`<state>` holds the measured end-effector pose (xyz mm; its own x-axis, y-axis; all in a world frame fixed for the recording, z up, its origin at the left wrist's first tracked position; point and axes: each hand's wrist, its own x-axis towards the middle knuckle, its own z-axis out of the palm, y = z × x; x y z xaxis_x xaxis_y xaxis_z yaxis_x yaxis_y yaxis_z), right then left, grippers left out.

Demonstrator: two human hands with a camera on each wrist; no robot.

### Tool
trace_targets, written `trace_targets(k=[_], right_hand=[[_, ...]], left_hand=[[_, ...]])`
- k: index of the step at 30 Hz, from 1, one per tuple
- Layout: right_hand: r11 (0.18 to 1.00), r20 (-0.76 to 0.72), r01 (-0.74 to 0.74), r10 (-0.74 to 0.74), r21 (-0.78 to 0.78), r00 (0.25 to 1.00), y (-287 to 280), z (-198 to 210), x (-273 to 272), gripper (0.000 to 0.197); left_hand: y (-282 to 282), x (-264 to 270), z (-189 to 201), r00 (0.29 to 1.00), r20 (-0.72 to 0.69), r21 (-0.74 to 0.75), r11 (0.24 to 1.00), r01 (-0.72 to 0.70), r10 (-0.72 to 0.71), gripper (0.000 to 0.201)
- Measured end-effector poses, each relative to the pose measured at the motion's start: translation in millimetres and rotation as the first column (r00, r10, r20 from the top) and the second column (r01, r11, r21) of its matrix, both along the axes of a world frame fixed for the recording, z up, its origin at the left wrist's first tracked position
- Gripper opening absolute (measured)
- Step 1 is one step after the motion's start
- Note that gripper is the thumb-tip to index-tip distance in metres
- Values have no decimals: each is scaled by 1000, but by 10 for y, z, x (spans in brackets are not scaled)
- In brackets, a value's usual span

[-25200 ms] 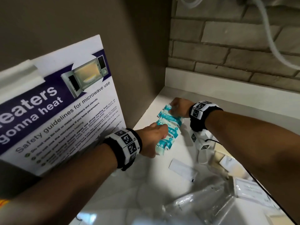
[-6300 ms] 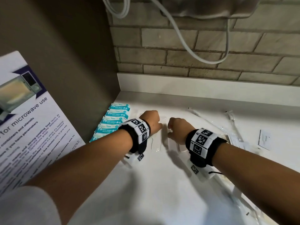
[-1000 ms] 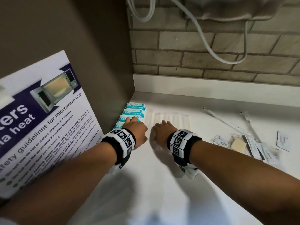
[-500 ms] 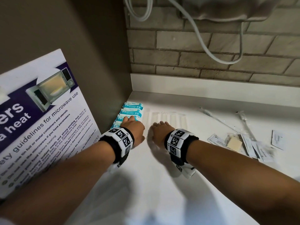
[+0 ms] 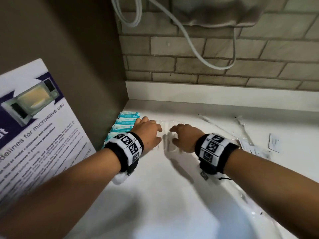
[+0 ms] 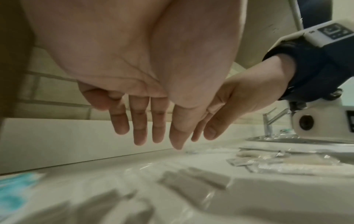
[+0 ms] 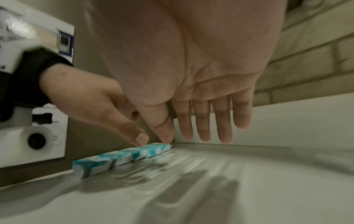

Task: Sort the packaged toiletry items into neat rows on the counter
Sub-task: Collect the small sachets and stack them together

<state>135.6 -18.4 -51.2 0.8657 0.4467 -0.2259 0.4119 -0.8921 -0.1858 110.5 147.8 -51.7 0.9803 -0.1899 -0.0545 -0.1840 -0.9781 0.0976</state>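
Against counter's [image 5: 172, 195] back-left corner: teal packets [image 5: 124, 124] rowed along side wall; clear packets [image 5: 166, 135] beside them, directly beneath your left hand [image 5: 148, 133] and right hand [image 5: 184, 138], both slack-fingered, empty, equally near.

Teal-and-white sachets [image 5: 126, 122]: flat, laid side by side in one straight row along the counter's left edge, running from the back-left corner toward the front. Clear-wrapped packets [image 5: 166, 133]: flat, set in a row just right of the sachets, contents too blurred to tell. Loose clear packets [image 5: 248, 145]: overlapping, unsorted, toward the counter's right edge.
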Motion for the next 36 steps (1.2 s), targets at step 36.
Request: trace_targets(k=[36], right_hand=[[987,-47,16,-24,-157,999,-2367,-172,370,40]], left_hand=[[-1967,318,-232,931,-356,-36,997,66,-75,64]])
